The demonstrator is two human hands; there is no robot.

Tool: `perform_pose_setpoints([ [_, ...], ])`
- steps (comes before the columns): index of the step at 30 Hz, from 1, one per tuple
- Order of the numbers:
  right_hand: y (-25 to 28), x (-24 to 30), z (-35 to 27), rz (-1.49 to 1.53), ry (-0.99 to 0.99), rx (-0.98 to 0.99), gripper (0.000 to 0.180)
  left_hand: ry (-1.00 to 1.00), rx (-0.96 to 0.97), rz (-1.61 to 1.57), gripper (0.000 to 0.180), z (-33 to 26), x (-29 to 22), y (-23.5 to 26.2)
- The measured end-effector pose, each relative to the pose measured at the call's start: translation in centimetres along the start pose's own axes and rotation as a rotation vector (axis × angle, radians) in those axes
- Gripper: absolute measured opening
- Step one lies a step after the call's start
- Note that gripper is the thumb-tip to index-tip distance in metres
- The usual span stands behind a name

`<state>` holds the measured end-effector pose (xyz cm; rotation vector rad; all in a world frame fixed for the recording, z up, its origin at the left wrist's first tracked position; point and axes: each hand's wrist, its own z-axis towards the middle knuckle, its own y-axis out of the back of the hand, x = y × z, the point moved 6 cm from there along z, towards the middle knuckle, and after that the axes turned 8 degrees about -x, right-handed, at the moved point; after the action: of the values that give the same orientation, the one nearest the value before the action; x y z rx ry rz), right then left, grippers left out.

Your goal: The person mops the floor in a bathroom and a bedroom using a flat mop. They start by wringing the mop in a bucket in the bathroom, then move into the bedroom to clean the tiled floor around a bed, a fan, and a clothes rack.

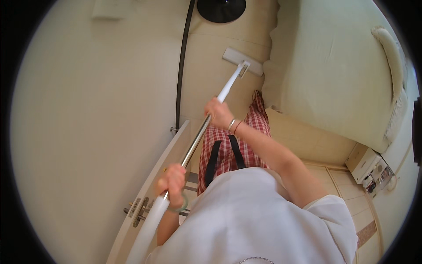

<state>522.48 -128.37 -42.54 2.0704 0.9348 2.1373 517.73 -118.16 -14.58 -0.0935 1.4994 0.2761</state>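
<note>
Pole (196, 141) of the mop (227, 88) lies in the grasp of both hands: the right hand (218, 113) closed around it farther forward, the left hand (171, 182) wrapped around it just ahead of the white sleeve (148, 224). With the hands set this far apart, the forward one seems best for steering and the rear one for push and pull; a firm but relaxed hold should do.

Ahead, the mop head (237, 57) sits on the floor (202, 66), slanted across the strip between the bed (329, 79) and the dark skirting (181, 66). It looks flat, and even pressure should keep it so. Its right end is at the hem of the bed cover; whether they touch, I cannot tell. A light, slow stroke there would avoid dragging the cloth.

Beside the left hand stands the door (171, 154), so the rear of the pole needs care on the backward pull. Beyond the head, the round black base (222, 9) calls for short strokes around its rim.
</note>
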Motion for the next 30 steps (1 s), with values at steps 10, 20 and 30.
perform_pose_setpoints([
  [10,-0.7,0.7,0.2,-0.022,0.098,0.112,0.006,-0.047,-0.253,-0.164,0.027,-2.4,2.1,2.1],
  [20,8.4,-11.1,7.7,-0.17,0.013,-0.059,0.009,-0.053,0.009,-0.183,0.023,4.1,9.4,-7.4],
  [30,-3.1,2.8,-1.9,0.117,-0.058,-0.002,0.004,0.089,0.021,0.003,0.026,-0.3,-1.6,2.9],
])
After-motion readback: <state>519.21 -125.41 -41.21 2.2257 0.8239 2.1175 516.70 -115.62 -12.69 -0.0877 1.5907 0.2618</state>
